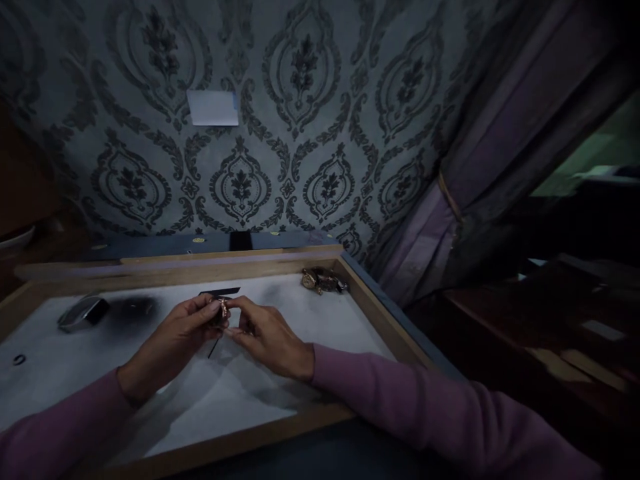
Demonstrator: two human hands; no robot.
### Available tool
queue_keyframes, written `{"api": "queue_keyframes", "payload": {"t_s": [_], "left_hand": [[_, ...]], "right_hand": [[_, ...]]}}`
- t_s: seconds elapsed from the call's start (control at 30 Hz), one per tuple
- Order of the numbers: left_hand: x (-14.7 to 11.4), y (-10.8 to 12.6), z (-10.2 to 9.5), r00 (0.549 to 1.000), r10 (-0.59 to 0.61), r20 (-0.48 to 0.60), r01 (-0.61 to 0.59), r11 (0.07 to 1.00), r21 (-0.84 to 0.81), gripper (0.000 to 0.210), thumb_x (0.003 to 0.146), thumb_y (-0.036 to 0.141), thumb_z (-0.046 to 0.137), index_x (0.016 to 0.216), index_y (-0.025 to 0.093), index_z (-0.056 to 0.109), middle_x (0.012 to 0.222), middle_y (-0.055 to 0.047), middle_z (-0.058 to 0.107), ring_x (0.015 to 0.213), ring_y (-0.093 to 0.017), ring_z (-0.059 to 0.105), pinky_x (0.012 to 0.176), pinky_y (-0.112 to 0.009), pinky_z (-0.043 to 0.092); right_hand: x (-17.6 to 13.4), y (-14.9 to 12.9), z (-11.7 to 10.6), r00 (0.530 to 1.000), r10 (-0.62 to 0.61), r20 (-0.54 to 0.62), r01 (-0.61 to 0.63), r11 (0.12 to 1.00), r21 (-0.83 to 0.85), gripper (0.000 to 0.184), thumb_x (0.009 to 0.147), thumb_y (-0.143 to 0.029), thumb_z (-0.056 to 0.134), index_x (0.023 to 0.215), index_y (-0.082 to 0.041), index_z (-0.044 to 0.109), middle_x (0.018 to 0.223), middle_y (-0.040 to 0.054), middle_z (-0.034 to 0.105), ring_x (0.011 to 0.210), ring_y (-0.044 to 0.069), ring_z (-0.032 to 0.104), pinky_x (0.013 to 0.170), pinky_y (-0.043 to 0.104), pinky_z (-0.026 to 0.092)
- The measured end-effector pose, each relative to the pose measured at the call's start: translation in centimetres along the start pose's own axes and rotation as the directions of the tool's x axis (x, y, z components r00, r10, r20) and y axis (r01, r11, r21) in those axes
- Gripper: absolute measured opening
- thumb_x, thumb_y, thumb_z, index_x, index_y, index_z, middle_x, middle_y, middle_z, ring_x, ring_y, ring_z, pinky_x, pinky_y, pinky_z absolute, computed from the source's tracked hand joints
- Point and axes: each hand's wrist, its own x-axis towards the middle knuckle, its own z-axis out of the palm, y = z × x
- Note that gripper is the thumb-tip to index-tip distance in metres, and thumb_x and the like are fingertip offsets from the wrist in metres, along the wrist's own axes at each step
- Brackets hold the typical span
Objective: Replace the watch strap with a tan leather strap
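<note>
Between both hands, above the white surface of a wood-rimmed tray [195, 448], is a small shiny copper-coloured wristwatch [224, 309], mostly covered by fingers. My left hand [183, 333] pinches it from the left with thumb and fingers. My right hand [270, 337] grips its right side with the fingertips, thumb below. A thin dark stick [215, 347] shows just under the hands; whether it is held or lying there I cannot tell. Right behind the fingers lies a flat black strip [227, 291].
Several gold-toned watches [323, 280] lie heaped in the tray's far right corner. At left are a silvery rounded object with a dark end [84, 312] and a small dark ring [19, 360]. Patterned wallpaper [305, 73] rises behind; a purple curtain [425, 227] hangs at right.
</note>
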Motion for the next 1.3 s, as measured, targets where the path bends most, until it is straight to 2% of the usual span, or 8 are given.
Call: {"api": "queue_keyframes", "payload": {"t_s": [0.17,0.33,0.57,0.7,0.87,1.03,1.2,1.3], "left_hand": [[0.2,1.0,-0.3,0.996,0.035,-0.081,-0.032,0.999,0.032,0.032,0.068,0.036,0.085,0.077,0.017,0.061,0.075,0.000,0.062,0.063,-0.010,0.056,0.050,-0.015,0.046],[0.2,2.1,-0.6,0.989,0.069,-0.129,-0.054,0.991,0.119,0.039,0.062,0.038,0.088,0.076,0.016,0.059,0.071,0.001,0.061,0.057,-0.008,0.052,0.043,-0.013,0.041],[0.3,1.9,-1.4,0.995,0.078,-0.060,-0.060,0.965,0.255,0.039,0.068,0.042,0.083,0.081,0.018,0.056,0.068,0.002,0.060,0.051,-0.007,0.047,0.042,-0.014,0.035],[0.1,1.6,-1.0,0.993,0.055,0.107,-0.096,0.901,0.423,0.032,0.076,0.045,0.075,0.082,0.019,0.057,0.065,0.002,0.058,0.049,-0.008,0.046,0.042,-0.016,0.033],[-0.2,1.1,-1.0,0.965,0.010,0.263,-0.164,0.805,0.570,0.028,0.084,0.046,0.065,0.085,0.018,0.061,0.065,0.001,0.054,0.051,-0.010,0.046,0.043,-0.019,0.034],[-0.5,1.2,-1.0,0.939,-0.022,0.343,-0.214,0.743,0.634,0.023,0.086,0.041,0.063,0.083,0.019,0.061,0.065,0.002,0.051,0.054,-0.011,0.046,0.048,-0.020,0.036],[-0.8,1.7,-0.4,0.944,-0.030,0.327,-0.204,0.726,0.656,0.025,0.088,0.043,0.058,0.086,0.018,0.059,0.066,0.002,0.049,0.056,-0.010,0.045,0.050,-0.020,0.034],[-0.8,1.8,-0.3,0.948,-0.055,0.314,-0.170,0.747,0.643,0.024,0.088,0.042,0.057,0.086,0.018,0.055,0.060,0.005,0.048,0.054,-0.010,0.043,0.050,-0.020,0.032]], "right_hand": [[0.5,0.8,-0.7,0.972,0.232,0.041,-0.234,0.969,0.073,0.020,0.074,-0.005,0.064,0.090,-0.016,0.065,0.060,-0.0066,0.048,0.057,0.011,0.046,0.056,0.022,0.033],[0.8,1.8,-0.8,0.953,0.274,0.131,-0.296,0.934,0.202,0.017,0.080,-0.001,0.051,0.080,-0.012,0.064,0.063,-0.0028,0.055,0.057,0.009,0.050,0.051,0.017,0.038],[0.0,0.7,-1.1,0.977,0.211,0.030,-0.211,0.942,0.263,0.017,0.091,-0.008,0.048,0.086,-0.012,0.063,0.064,-0.0031,0.052,0.048,0.005,0.048,0.046,0.015,0.039],[-0.2,0.3,-1.5,0.997,-0.031,-0.068,0.041,0.986,0.160,0.020,0.095,-0.019,0.050,0.087,-0.014,0.067,0.084,0.0013,0.054,0.047,0.004,0.048,0.046,0.018,0.044],[0.9,0.5,-1.6,0.969,-0.244,-0.046,0.243,0.970,-0.032,0.023,0.099,-0.027,0.050,0.100,-0.019,0.071,0.084,0.0047,0.065,0.071,0.014,0.061,0.067,0.024,0.050],[1.4,1.0,-0.9,0.971,-0.203,-0.128,0.211,0.976,0.053,0.020,0.096,-0.022,0.053,0.095,-0.016,0.072,0.087,0.0059,0.070,0.081,0.016,0.065,0.074,0.025,0.050],[0.5,1.3,-0.6,1.000,0.001,-0.001,-0.001,0.976,0.217,0.023,0.097,-0.024,0.048,0.095,-0.018,0.070,0.050,-0.0065,0.051,0.039,0.008,0.052,0.045,0.017,0.042],[0.2,1.2,-0.9,1.000,0.023,0.013,-0.025,0.968,0.248,0.023,0.096,-0.029,0.049,0.091,-0.017,0.068,0.046,-0.0073,0.049,0.035,0.007,0.049,0.038,0.015,0.037]]}}
